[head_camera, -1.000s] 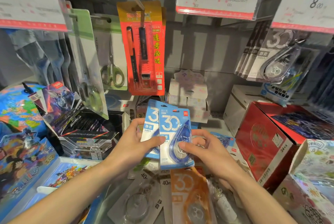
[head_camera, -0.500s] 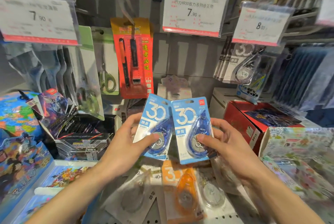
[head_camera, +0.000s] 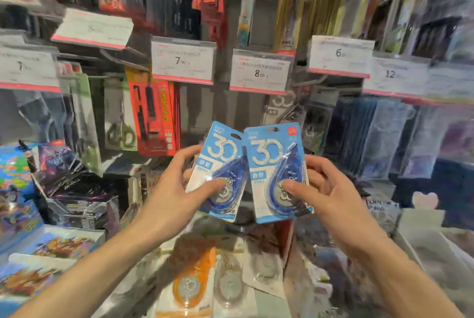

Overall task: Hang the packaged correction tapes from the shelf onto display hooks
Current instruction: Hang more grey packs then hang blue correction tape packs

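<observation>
both hands are raised at chest height in front of the display wall, each gripping one blue packaged correction tape. left hand (head_camera: 177, 189): thumb pressed on the front of the blister, fingers behind the card, closed on the left blue pack (head_camera: 220, 171), which tilts slightly to the right. right hand (head_camera: 325, 197): thumb on the blister front, fingers spread behind the card, closed on the right blue pack (head_camera: 275, 171), held close to upright. the two cards sit side by side — the right pack's left edge overlaps the left pack's upper right corner. each card shows a large "30" and a punched hang slot at the top.

display wall, largest items first: a row of price tags runs across the upper area, including the 7.90 tag (head_camera: 182, 62) and the 8.00 tag (head_camera: 260, 73). below the 8.00 tag, a set of grey correction tape packs (head_camera: 284, 110) hangs, heavily blurred. left of centre hangs a red pen pack (head_camera: 154, 115), with a scissors pack (head_camera: 120, 125) beside it.

shelf below the hands: an orange correction tape pack (head_camera: 189, 284) lies flat, with clear packs (head_camera: 230, 284) just beside it on the right — detail is lost to motion blur.
</observation>
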Demonstrator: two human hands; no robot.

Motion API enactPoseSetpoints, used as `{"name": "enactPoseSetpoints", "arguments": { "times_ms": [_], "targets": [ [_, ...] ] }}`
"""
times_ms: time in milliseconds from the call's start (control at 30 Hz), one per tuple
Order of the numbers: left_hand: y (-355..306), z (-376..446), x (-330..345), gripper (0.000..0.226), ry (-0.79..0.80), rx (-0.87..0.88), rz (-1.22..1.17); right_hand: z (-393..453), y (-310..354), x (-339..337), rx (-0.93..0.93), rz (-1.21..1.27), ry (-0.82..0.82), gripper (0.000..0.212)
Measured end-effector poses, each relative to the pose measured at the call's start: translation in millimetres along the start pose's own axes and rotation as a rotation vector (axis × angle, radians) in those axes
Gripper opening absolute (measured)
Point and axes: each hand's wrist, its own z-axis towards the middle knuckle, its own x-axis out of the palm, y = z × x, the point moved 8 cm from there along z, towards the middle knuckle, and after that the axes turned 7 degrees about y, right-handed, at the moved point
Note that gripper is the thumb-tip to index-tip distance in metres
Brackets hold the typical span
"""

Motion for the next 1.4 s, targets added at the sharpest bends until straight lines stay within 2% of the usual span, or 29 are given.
{"name": "enactPoseSetpoints", "arguments": {
  "times_ms": [233,500,700,867,1133,1400],
  "targets": [
    [-57,6,75,0.055,-0.092,0.084,0.053,-27,16,-86,-0.032,0.017,0.007,0.059],
    [-106,9,86,0.056,-0.180,0.141,0.149,-30,22,-124,-0.049,-0.017,0.025,0.056],
    [-127,11,76,0.055,-0.204,0.204,0.136,-24,28,-133,-0.084,-0.046,0.012,0.052],
    [-139,7,64,0.057,-0.213,0.258,0.084,-14,37,-129,-0.111,-0.163,0.015,0.040],
    [-152,17,50,0.063,-0.186,0.352,0.069,8,55,-108,-0.184,-0.256,0.004,0.046],
    [-156,20,47,0.057,-0.181,0.387,0.083,25,68,-88,-0.254,-0.248,-0.007,0.043]
  ]
}}
